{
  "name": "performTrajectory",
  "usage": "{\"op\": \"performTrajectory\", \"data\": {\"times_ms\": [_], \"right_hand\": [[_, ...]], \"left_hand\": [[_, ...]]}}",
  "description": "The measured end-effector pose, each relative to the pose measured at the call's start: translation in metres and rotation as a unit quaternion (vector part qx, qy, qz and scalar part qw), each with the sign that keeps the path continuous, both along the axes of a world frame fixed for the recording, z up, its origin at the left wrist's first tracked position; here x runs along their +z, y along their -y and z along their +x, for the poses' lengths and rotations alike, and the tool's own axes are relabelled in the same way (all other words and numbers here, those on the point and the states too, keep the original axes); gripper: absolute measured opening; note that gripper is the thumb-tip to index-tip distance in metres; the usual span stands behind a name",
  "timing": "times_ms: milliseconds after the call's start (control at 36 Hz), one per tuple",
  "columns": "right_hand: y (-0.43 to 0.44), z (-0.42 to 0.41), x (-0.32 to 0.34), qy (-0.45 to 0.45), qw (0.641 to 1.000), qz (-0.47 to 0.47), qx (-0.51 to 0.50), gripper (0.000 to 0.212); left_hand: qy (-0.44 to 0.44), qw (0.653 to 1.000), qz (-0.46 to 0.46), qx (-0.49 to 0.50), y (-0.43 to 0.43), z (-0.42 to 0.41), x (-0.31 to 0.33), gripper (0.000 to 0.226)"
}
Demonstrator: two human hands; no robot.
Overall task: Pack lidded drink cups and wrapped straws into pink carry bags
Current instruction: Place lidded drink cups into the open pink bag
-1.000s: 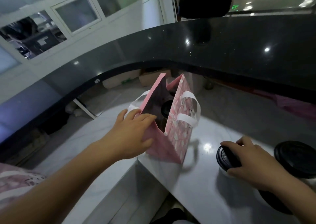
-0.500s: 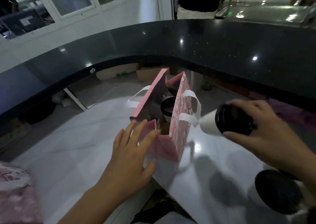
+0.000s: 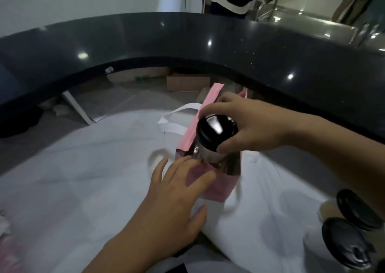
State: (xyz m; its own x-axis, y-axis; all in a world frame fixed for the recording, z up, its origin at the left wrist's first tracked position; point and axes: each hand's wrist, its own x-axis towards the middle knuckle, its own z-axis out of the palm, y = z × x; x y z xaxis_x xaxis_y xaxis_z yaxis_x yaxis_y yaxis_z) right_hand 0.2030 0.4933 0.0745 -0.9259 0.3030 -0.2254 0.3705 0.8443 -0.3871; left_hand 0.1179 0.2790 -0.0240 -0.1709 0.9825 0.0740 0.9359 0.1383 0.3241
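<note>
Pink bag point(image 3: 220, 187) stands upright and open-mouthed on the white worktop point(image 3: 83, 179), near its front corner. One white handle point(image 3: 179, 114) of the bag folds outward to the left.

Right hand point(image 3: 252, 127): fingers and thumb are curled round the black lid point(image 3: 214, 130) of a cup point(image 3: 207, 155), grasping it from above. The cup is tilted, its lower end inside the bag's mouth and its lid above the rim.

Left hand point(image 3: 175, 195): released, fingers straight and spread. The fingertips touch the near wall of the bag at its top edge.

Spare cup point(image 3: 357, 209) and second spare cup point(image 3: 345, 243), both with black lids, stand side by side at the worktop's right edge, well apart from the bag.

A dark curved counter point(image 3: 187, 37) runs behind the worktop. A cardboard box point(image 3: 187, 83) lies beneath it.
</note>
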Motion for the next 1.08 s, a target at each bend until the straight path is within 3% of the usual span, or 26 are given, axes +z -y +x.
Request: {"op": "performTrajectory", "data": {"times_ms": [194,333,500,778,1083], "right_hand": [[-0.007,-0.035,-0.028,0.091,0.994,0.035,0.041,0.065],[-0.007,-0.043,-0.045,0.109,0.992,0.045,0.054,0.068],[0.0,-0.046,-0.064,0.12,0.988,0.064,0.071,0.067],[0.009,-0.043,-0.083,0.151,0.982,0.101,0.049,0.078],[0.008,-0.051,-0.094,0.191,0.972,0.134,0.032,0.071]], "left_hand": [[0.022,0.999,0.038,0.025,0.014,-0.033,-0.004,0.06],[0.043,0.998,0.04,0.001,0.019,-0.052,-0.007,0.05],[0.068,0.995,0.06,-0.039,0.021,-0.059,-0.013,0.055],[0.046,0.997,0.02,-0.059,0.019,-0.066,-0.015,0.062],[0.035,0.997,-0.007,-0.069,0.02,-0.08,-0.016,0.07]]}}
